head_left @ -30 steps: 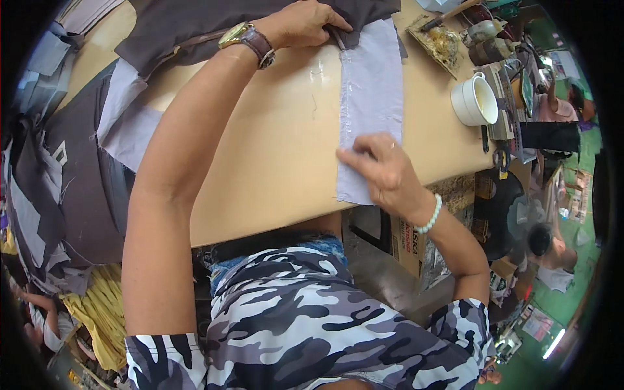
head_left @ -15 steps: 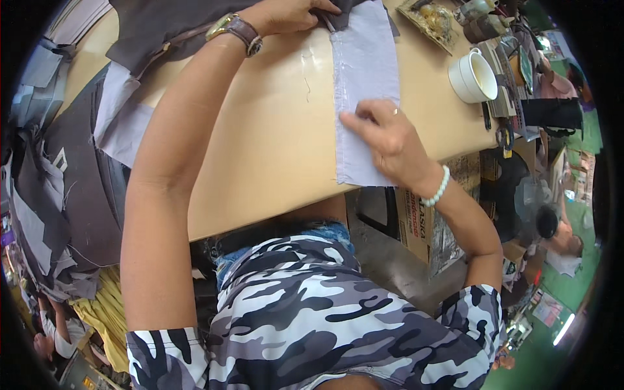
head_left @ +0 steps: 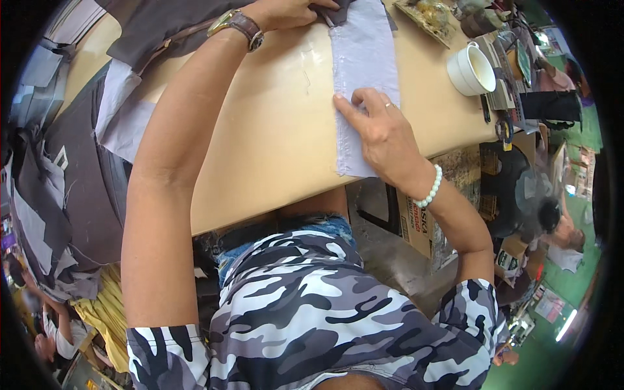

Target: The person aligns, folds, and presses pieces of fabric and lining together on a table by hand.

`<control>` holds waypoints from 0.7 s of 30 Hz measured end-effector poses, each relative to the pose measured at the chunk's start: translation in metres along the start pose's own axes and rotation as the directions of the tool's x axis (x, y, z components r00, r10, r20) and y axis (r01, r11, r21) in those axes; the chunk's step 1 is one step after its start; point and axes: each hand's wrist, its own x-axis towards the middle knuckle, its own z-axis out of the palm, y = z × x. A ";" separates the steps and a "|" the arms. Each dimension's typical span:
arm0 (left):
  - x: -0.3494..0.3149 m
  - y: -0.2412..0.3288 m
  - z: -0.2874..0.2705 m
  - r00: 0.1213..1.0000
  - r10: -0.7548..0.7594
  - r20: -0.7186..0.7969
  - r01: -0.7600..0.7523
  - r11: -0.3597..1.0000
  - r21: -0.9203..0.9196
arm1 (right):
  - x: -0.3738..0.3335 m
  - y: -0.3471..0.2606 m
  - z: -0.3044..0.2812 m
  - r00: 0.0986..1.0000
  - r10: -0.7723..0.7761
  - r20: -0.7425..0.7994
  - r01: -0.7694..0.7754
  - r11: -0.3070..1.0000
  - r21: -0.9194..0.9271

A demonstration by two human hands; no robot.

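A pale lilac strip of cloth with a frayed, stitched left edge lies lengthwise on the table, its near end at the table's front edge. My right hand rests on the strip, open, index finger stretched to its left edge and the other fingers bent. At the strip's far end, dark brown fabric spreads leftward across the table. My left hand grips this fabric near where it meets the strip, its fingers partly cut off by the upper edge of the view.
A white cup stands on the tan table at the right, near scissors and a cluttered tray. Dark and grey cloth pieces hang at the left. A cardboard box sits below the table.
My right hand has moved slightly away from me along the strip and come down onto it, its fingers spreading. My left hand stays at the dark fabric.
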 end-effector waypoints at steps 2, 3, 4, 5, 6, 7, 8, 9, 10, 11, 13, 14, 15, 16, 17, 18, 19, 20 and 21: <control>-0.002 -0.003 0.000 0.999 0.051 -0.019 -0.050 0.998 0.029 | -0.011 -0.012 -0.001 1.000 -0.006 0.020 0.007 0.999 -0.041; -0.002 0.000 -0.003 0.998 0.055 -0.023 -0.054 0.998 0.026 | -0.021 -0.020 -0.005 0.999 -0.027 0.023 0.028 0.999 -0.038; -0.003 0.001 -0.004 0.998 0.057 -0.023 -0.057 0.998 0.023 | -0.030 -0.026 -0.006 0.998 -0.050 0.025 0.051 0.998 -0.028; -0.004 0.002 -0.004 0.998 0.060 -0.022 -0.060 0.998 0.019 | -0.036 -0.031 -0.009 0.998 -0.050 0.026 0.050 0.998 -0.027; -0.004 0.001 -0.004 0.998 0.061 -0.021 -0.061 0.998 0.019 | -0.042 -0.035 -0.012 0.997 -0.039 0.067 0.029 0.990 0.135; -0.004 0.000 -0.003 0.997 0.065 -0.028 -0.065 0.998 0.017 | -0.046 -0.036 -0.013 0.994 -0.034 0.108 0.001 0.956 0.293; -0.005 -0.001 -0.003 0.997 0.069 -0.035 -0.069 0.998 0.016 | -0.042 -0.029 -0.011 0.997 -0.021 0.080 -0.013 0.916 0.400; -0.003 -0.001 -0.001 0.997 0.075 -0.032 -0.075 0.997 0.012 | -0.038 -0.025 -0.011 0.997 -0.013 0.080 -0.020 0.917 0.398; 0.000 -0.002 0.000 0.996 0.082 -0.024 -0.082 0.996 0.023 | -0.031 -0.022 -0.012 0.996 0.063 0.055 -0.078 0.941 0.329; 0.002 -0.002 0.001 0.996 0.090 -0.016 -0.089 0.995 0.036 | -0.029 -0.021 -0.013 0.990 0.136 0.024 -0.137 0.956 0.261; 0.002 -0.002 0.002 0.998 0.067 -0.019 -0.066 0.997 0.031 | -0.033 -0.025 -0.008 0.999 0.040 0.012 -0.041 0.997 0.062; 0.002 -0.001 0.001 0.999 0.046 -0.025 -0.045 0.999 0.023 | -0.041 -0.036 -0.009 0.999 -0.024 0.042 0.025 0.999 -0.027; 0.000 -0.003 -0.001 0.999 0.042 -0.027 -0.041 0.998 0.037 | -0.047 -0.048 -0.011 0.993 -0.090 0.074 0.098 0.989 -0.113; -0.001 -0.008 -0.002 0.992 0.102 -0.068 -0.096 0.991 0.091 | -0.052 -0.052 -0.008 0.987 -0.147 0.057 0.155 0.973 -0.174; -0.004 -0.012 -0.002 0.981 0.163 -0.104 -0.147 0.977 0.152 | -0.054 -0.052 -0.009 0.986 -0.164 0.038 0.168 0.970 -0.173; -0.008 -0.016 0.003 0.985 0.145 -0.091 -0.128 0.977 0.170 | -0.055 -0.048 -0.013 0.994 -0.102 0.033 0.102 0.995 -0.007; -0.006 -0.013 0.007 0.978 0.173 -0.115 -0.145 0.966 0.214 | -0.053 -0.044 -0.015 0.998 -0.047 0.041 0.040 0.986 0.164; -0.009 -0.009 0.007 0.970 0.207 -0.125 -0.177 0.961 0.213 | -0.048 -0.043 -0.016 0.996 0.071 0.057 -0.077 0.989 0.124; -0.017 -0.004 0.003 0.950 0.273 -0.149 -0.225 0.934 0.277 | -0.044 -0.041 -0.014 0.997 0.074 -0.023 -0.072 0.996 0.056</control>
